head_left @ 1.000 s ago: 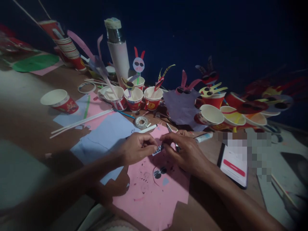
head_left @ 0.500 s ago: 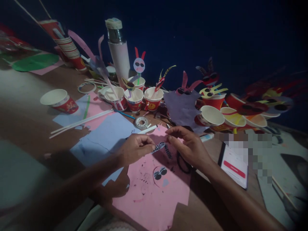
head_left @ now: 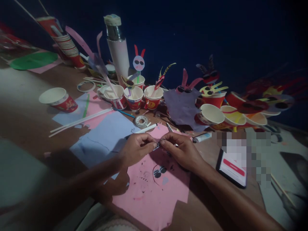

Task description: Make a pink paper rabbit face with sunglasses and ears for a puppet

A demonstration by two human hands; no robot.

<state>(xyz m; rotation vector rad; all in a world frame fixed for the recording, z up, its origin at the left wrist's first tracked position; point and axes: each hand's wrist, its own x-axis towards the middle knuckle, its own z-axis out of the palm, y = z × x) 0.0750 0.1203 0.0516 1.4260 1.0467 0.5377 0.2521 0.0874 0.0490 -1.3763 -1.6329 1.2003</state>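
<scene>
A small black-and-white patterned paper strip (head_left: 157,146) is pinched between the thumb and fingers of my left hand (head_left: 138,147). My right hand (head_left: 184,149) is closed at the strip's other end, its fingertips almost touching the left ones. Below both lies a pink paper sheet (head_left: 154,199) with dark scraps on it. On that sheet is a pink paper face (head_left: 160,175) with black eyes and a grey patch. Scissors, partly hidden by my right hand, show a metal blade tip (head_left: 169,127). A second patterned strip is mostly covered by the right hand.
Paper cups (head_left: 153,96) with paper animal faces on sticks line the back, near a tall flask (head_left: 118,57). Blue paper (head_left: 103,138), a tape roll (head_left: 141,121), a white marker (head_left: 145,128) and a glue tube (head_left: 202,137) surround the hands. A phone (head_left: 232,170) lies right.
My right hand has moved left and down to meet my left hand, and its fingers now close at the strip's end. Less of the strip shows. The view has shifted slightly.
</scene>
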